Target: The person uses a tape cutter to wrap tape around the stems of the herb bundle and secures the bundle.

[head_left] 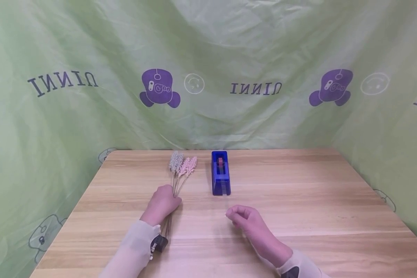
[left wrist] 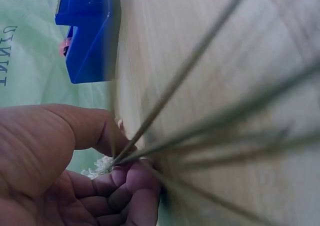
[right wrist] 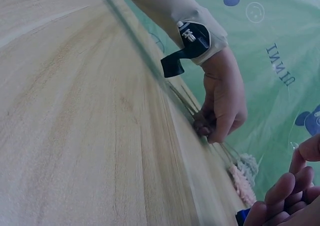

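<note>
My left hand (head_left: 162, 202) grips the thin stems (left wrist: 182, 78) of a small bunch of artificial flowers, with grey-blue heads (head_left: 176, 161) and pink heads (head_left: 188, 166) pointing away from me. The stems fan out past the fingers in the left wrist view. To the right of the flowers stands a blue tape dispenser (head_left: 222, 177) with a pink core inside. Between thumb and forefinger, my right hand (head_left: 253, 229) pinches the end of clear tape (right wrist: 294, 146), just in front of the dispenser. A faint strip seems to run back to the dispenser's cutting edge.
A wooden table (head_left: 316, 200) lies under both hands. Green cloth (head_left: 215, 46) printed with purple figures and letters hangs behind it and at the sides. A black wrist camera (head_left: 159, 243) sits at my left cuff, close to the stem ends.
</note>
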`<state>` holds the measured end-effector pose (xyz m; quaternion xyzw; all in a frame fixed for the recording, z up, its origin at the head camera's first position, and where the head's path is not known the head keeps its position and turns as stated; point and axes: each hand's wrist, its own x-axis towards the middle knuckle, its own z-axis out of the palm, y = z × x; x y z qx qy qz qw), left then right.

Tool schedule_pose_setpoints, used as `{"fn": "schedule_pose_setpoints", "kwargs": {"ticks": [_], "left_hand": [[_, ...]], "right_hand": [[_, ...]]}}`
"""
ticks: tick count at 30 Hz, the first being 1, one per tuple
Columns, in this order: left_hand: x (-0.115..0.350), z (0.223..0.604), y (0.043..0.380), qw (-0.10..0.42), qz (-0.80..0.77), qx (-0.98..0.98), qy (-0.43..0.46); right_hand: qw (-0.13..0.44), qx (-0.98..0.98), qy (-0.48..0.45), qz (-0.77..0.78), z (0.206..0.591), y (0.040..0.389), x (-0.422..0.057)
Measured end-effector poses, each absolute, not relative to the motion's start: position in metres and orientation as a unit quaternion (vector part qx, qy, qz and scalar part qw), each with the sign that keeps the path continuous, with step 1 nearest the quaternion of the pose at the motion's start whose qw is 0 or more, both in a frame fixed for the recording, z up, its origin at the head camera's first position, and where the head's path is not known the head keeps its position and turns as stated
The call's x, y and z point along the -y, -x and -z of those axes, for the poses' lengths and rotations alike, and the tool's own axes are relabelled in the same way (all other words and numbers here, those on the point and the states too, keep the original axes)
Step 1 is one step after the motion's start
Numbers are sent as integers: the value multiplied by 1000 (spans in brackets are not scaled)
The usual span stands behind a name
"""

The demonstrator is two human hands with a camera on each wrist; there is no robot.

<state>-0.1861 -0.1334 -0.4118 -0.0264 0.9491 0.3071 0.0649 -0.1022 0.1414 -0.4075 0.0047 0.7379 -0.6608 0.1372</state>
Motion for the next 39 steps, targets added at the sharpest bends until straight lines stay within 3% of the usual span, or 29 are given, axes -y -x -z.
{"fn": "schedule_pose_setpoints", "kwargs": {"ticks": [12, 31, 39], "left_hand": [[129, 415, 187, 23, -278, -960, -7], [131, 421, 187, 16, -263, -965, -1], [141, 417, 189, -64, -286, -956, 3]], "right_hand": [[134, -737, -15, 662, 411, 101, -142], [138, -737, -6, 661, 413, 100, -144], [134, -736, 2, 664, 410, 101, -143]]}}
